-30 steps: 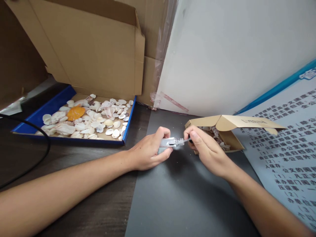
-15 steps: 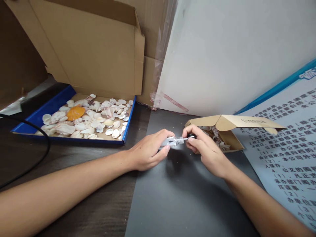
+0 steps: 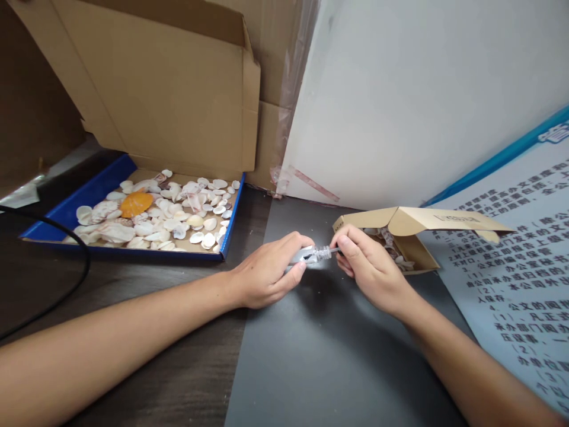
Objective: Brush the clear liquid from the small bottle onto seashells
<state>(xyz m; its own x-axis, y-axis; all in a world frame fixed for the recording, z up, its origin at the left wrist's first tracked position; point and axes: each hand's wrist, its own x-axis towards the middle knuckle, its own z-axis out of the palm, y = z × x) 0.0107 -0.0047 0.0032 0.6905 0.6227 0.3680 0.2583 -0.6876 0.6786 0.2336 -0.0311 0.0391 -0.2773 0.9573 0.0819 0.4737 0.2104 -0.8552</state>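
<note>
My left hand (image 3: 269, 271) is closed around a small clear bottle (image 3: 306, 255), which lies on its side with its threaded neck pointing right. My right hand (image 3: 368, 264) pinches a cap whose body is covered by the fingers. From that pinch a thin stem (image 3: 335, 250) reaches left to the mouth of the bottle; whether its tip is inside I cannot tell. Both hands are just above a dark grey mat (image 3: 338, 362), on which their shadow falls.
On the left stands an open blue box (image 3: 48, 228) of seashells, with one orange shell (image 3: 136, 204) among pale ones. Behind my right hand is a small cardboard box (image 3: 427, 252) holding shells. A black cable (image 3: 84, 267) curves at far left; a printed sheet (image 3: 511, 284) lies right.
My right hand's fingers have turned and curled round the cap, so its black part no longer shows. My left hand and the bottle have hardly moved.
</note>
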